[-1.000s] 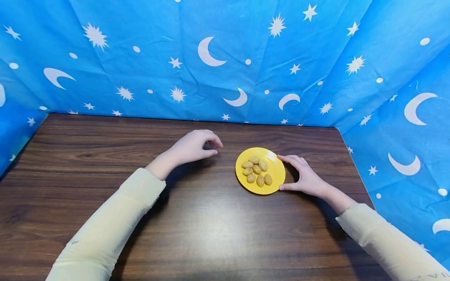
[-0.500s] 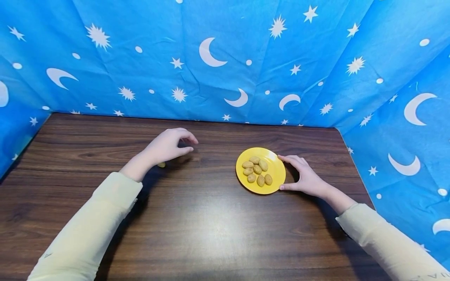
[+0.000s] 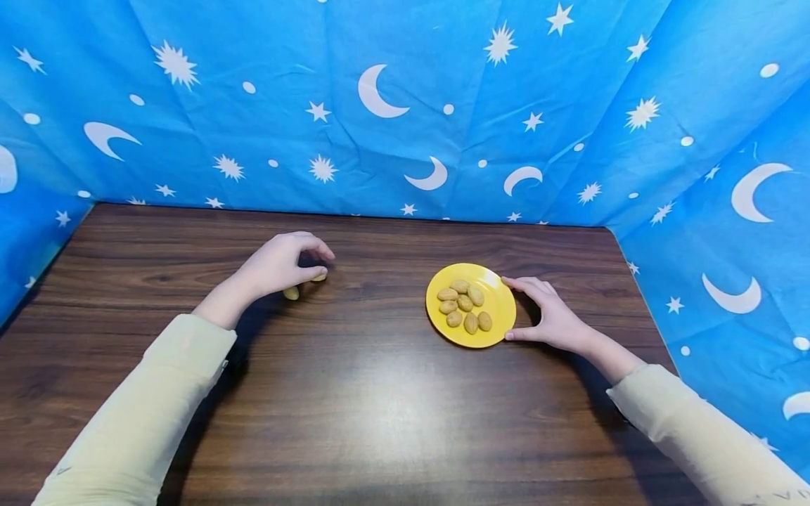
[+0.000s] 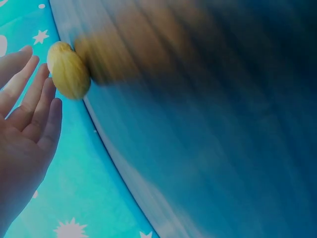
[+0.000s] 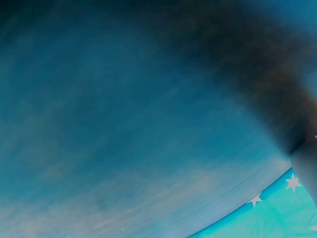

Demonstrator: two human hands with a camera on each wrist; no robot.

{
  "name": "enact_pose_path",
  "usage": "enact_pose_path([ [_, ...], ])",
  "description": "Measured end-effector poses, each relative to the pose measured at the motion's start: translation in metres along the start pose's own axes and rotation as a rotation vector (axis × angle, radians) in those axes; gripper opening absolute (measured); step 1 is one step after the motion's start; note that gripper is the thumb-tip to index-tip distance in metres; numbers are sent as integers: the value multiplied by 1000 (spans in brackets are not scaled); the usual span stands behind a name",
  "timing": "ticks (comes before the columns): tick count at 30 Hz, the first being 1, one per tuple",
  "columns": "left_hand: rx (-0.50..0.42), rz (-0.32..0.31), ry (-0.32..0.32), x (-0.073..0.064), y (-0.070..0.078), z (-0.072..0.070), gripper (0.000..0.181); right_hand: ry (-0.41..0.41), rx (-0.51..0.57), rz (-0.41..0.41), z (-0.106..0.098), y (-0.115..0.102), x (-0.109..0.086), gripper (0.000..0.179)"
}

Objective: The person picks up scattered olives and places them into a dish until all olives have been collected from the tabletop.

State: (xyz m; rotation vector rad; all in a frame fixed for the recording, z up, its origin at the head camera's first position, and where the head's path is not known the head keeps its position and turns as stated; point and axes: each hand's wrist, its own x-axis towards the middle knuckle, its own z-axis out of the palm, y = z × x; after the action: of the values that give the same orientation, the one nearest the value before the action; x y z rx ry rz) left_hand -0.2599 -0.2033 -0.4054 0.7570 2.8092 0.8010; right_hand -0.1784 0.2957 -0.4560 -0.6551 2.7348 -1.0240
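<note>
My left hand (image 3: 272, 266) hovers low over the left part of the table, thumb and fingers apart in a loose curve. One tan, oval nut-like piece (image 3: 319, 277) shows by its thumb tip, another (image 3: 291, 293) beneath the palm. In the left wrist view, the fingers (image 4: 34, 106) are fairly straight beside a ridged yellowish nut-like piece (image 4: 72, 77); a blurred brown shape adjoins it. On the right, my right hand (image 3: 550, 316) holds the rim of a yellow plate (image 3: 500, 302) between thumb and index finger. Several similar nut-like pieces (image 3: 465, 302) lie on this plate.
The dark wood-grain table (image 3: 380, 407) reaches back to a blue cloth (image 3: 285, 119) printed with white moons and stars. This cloth also rises at both sides. In the right wrist view, mostly blurred tabletop shows, with the hand's edge at far right.
My left hand has moved left, away from the plate, to the nut-like pieces on the table. Two of them now show beside and under it. The right hand stays at the plate's rim.
</note>
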Motion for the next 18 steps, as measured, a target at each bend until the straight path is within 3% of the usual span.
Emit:
enact_pose_path([
  [18,48,-33,-76,-9,-17,-3,27,-3,-3,-3,0,-1,0,93],
])
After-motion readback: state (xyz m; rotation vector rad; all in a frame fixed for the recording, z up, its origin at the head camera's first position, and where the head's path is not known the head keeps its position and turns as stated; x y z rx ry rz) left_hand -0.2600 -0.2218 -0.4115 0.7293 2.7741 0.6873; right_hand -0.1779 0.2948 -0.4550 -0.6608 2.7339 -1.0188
